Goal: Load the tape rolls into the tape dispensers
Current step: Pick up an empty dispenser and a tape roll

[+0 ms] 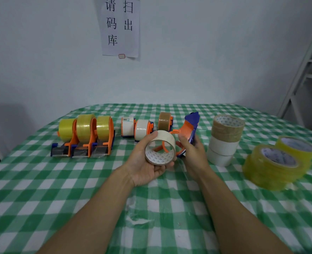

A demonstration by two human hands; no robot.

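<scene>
My left hand [144, 162] grips a white tape roll [160, 150] above the middle of the table, its open core facing me. My right hand [193, 153] holds an orange and blue tape dispenser [190, 131] just right of the roll, tilted with its blue end up. The dispenser's orange hub ring shows through the roll's core, so roll and dispenser overlap in view. Whether the roll sits on the hub I cannot tell.
Three dispensers with yellow rolls [85, 136] stand at the left. Three more loaded dispensers [144, 128] stand behind my hands. A stack of brown and white rolls [224, 140] and stacked yellow rolls [278, 162] sit at the right on the green checked tablecloth [78, 189].
</scene>
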